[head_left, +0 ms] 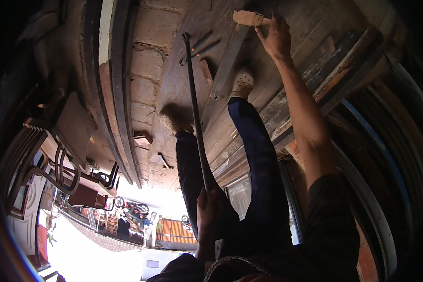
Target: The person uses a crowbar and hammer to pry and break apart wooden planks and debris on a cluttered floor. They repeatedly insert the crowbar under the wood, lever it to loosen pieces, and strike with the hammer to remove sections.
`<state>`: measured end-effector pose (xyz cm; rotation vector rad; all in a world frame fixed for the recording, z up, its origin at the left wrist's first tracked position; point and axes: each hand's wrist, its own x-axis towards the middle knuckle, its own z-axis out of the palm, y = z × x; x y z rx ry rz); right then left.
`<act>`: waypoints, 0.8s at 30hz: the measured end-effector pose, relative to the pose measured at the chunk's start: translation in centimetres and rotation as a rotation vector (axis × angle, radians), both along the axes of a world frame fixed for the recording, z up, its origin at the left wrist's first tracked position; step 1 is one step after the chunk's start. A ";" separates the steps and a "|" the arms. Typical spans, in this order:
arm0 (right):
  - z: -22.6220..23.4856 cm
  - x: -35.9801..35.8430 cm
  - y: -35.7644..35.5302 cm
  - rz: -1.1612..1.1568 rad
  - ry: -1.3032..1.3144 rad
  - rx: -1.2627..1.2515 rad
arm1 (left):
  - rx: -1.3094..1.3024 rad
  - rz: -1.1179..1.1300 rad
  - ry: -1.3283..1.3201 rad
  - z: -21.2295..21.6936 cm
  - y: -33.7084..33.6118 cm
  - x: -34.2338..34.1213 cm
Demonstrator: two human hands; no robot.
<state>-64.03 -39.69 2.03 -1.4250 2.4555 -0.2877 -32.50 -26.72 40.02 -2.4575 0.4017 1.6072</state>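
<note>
My left hand [206,207] is closed around the lower end of a long dark crowbar [196,101]. The bar slants away over my left leg, its hooked end near the boards. Farther off, my right arm reaches out, and my right hand [278,40] grips one end of a short wooden block [248,18] between thumb and fingers. Part of that block is hidden by the fingers. Just right of the bar's hooked end lie slim dark tools [206,49] with orange marks. A small wood offcut [206,71] rests close to them.
My feet in light perforated clogs [242,83] stand on wide wooden boards [178,80]. Long timbers [109,89] lie at the left, more beams [343,66] at the right. A hammer-like tool [165,160] and a reddish block [143,137] lie left of my leg. Chairs [56,164] stand far left.
</note>
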 end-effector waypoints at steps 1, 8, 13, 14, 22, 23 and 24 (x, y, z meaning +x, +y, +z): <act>0.9 1.6 0.2 -0.048 -0.009 -0.025 | -0.118 -0.290 -0.049 -0.1 0.4 -0.1; 10.6 17.1 7.1 -0.509 -1.136 0.217 | -0.098 -0.515 0.179 2.8 2.4 4.3; 22.0 22.9 9.5 -0.730 -1.176 0.120 | 0.140 -0.641 0.247 11.8 3.5 4.7; 23.6 23.7 9.9 -0.908 -1.342 0.210 | 0.302 -0.639 0.210 13.6 3.6 4.6; 30.8 19.4 9.5 -1.183 -1.521 0.144 | -0.212 -0.861 0.526 17.4 6.3 5.6; 30.5 18.8 9.4 -1.162 -1.530 0.106 | -0.279 -0.928 0.509 17.1 6.3 5.4; 30.3 18.3 9.1 -1.167 -1.529 0.105 | -0.308 -0.932 0.537 16.6 6.0 5.2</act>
